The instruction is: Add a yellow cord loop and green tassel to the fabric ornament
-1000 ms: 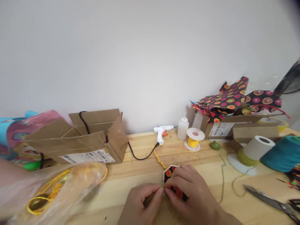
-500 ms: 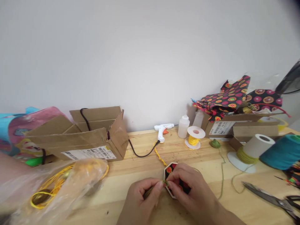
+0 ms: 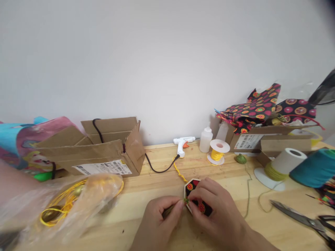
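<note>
Both hands meet at the near edge of an octagonal piece (image 3: pixel 190 187) with a pale rim and black patterned fabric, lying on the table. My left hand (image 3: pixel 163 218) pinches green cord (image 3: pixel 186 200) between thumb and forefinger, with more strands bunched inside its curled fingers. From the other side my right hand (image 3: pixel 213 205) pinches the same small bit of cord, its fingers covering much of the octagonal piece. A twisted yellow cord (image 3: pixel 179 171) runs from the top of that piece toward the glue gun (image 3: pixel 181 145).
Scissors (image 3: pixel 300 216) lie at right, near a green cord spool (image 3: pixel 277 170) and a teal thread cone (image 3: pixel 311 170). Behind are a yellow cord spool (image 3: pixel 217 155) and a squeeze bottle (image 3: pixel 206 140). A cardboard box (image 3: pixel 86 155) and a plastic bag (image 3: pixel 96 195) occupy the left.
The view has shifted slightly. Both hands stay pinched at the green cord, with only a small shift of the fingers; more of the patterned fabric shows under my right hand.
</note>
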`<state>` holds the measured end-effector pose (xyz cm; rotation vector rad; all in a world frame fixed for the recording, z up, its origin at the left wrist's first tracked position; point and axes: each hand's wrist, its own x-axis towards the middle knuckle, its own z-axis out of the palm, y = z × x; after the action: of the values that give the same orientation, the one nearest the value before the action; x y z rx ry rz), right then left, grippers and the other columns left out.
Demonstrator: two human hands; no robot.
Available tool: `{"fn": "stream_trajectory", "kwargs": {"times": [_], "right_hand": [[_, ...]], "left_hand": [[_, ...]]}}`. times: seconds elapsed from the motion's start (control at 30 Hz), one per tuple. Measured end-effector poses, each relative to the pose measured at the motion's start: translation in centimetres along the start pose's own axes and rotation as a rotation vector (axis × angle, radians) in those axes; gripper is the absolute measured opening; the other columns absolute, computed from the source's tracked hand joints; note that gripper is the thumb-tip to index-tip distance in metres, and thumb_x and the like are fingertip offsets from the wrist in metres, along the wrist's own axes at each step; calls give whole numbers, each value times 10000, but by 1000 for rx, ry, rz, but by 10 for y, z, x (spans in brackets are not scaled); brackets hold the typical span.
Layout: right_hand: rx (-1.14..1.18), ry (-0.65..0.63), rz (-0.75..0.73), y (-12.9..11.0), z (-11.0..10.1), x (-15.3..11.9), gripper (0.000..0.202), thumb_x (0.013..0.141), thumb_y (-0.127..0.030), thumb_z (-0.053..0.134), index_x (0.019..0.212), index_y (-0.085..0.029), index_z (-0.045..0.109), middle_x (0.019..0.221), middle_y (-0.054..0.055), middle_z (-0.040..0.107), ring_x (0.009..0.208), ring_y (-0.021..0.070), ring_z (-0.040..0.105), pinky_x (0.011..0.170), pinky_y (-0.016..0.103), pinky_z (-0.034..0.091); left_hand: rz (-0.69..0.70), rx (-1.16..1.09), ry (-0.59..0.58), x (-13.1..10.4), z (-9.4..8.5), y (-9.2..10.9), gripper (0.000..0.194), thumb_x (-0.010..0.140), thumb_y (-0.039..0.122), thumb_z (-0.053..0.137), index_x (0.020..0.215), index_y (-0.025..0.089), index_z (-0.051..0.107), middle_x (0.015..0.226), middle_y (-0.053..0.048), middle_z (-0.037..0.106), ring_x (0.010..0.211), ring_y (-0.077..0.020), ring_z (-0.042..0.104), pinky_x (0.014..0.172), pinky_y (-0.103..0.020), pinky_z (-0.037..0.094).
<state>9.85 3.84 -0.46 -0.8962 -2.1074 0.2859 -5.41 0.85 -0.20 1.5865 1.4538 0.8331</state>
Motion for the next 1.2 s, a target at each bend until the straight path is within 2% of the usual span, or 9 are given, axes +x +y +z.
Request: {"fn": "stream_trajectory", "kwargs": {"times": [0.2, 0.27, 0.4, 0.5, 0.7, 0.87, 0.93, 1.07, 1.2], "right_hand": [[-70, 56, -84, 0, 3, 1, 145, 691, -86, 462, 626, -165, 565, 564, 25, 531, 572, 135, 452, 528, 244, 357], [-46, 67, -61, 1, 4, 1, 141, 682, -78, 462, 614, -165, 550, 555, 18, 523, 560, 128, 454, 512, 229, 356], [53, 21, 40, 1, 0, 0, 130, 688, -88, 465, 609, -174, 523, 550, -7, 499, 523, 105, 446, 473, 201, 342], [66, -12, 73, 0, -3, 1, 76, 700, -123, 497, 673, -177, 543, 573, -6, 503, 541, 111, 453, 486, 208, 349], [10, -10, -44, 2, 2, -1, 120, 740, -111, 466, 687, -175, 553, 610, 19, 536, 602, 135, 464, 534, 235, 356], [73, -79, -67, 2, -2, -2, 121, 777, -130, 446, 706, -175, 534, 638, 18, 535, 626, 132, 473, 556, 236, 370], [144, -92, -5, 2, -6, -1, 116, 788, -151, 449, 712, -182, 531, 648, 11, 537, 630, 127, 484, 564, 231, 382], [270, -12, 197, 6, -14, 2, 115, 816, -192, 430, 845, -195, 541, 709, 8, 549, 642, 121, 507, 585, 225, 412], [282, -77, 177, 11, -11, 3, 126, 751, -178, 532, 867, -198, 577, 792, 29, 532, 732, 141, 513, 642, 251, 431]], "left_hand": [[85, 9, -8, 0, 2, 2, 271, 790, 290, 424, 656, 185, 635, 601, 24, 563, 616, -132, 488, 572, -178, 361], [63, -7, 5, 1, 2, 3, 264, 782, 295, 438, 644, 186, 636, 577, 29, 546, 588, -124, 471, 550, -174, 356], [-16, -45, 25, 2, 1, 2, 278, 776, 326, 447, 612, 170, 610, 484, 53, 400, 486, -93, 356, 461, -169, 294], [-30, -63, 32, 2, 0, 1, 293, 777, 330, 443, 592, 158, 591, 467, 59, 344, 469, -88, 316, 436, -177, 257], [-17, -53, 8, 2, 0, 3, 278, 777, 315, 443, 597, 162, 590, 484, 57, 370, 481, -88, 322, 447, -181, 255], [-46, -100, 33, 4, -1, 4, 295, 772, 317, 445, 540, 158, 536, 462, 64, 321, 467, -86, 300, 436, -185, 239], [-59, -140, 33, 4, -2, 3, 302, 769, 324, 449, 521, 160, 505, 452, 66, 319, 459, -86, 299, 433, -188, 235], [-63, -229, 28, 5, -4, 0, 323, 764, 345, 456, 493, 171, 449, 445, 67, 330, 452, -86, 295, 435, -195, 227], [-48, -229, 24, 5, -5, 0, 331, 761, 342, 460, 477, 175, 431, 447, 67, 328, 454, -88, 292, 441, -199, 224]]}}
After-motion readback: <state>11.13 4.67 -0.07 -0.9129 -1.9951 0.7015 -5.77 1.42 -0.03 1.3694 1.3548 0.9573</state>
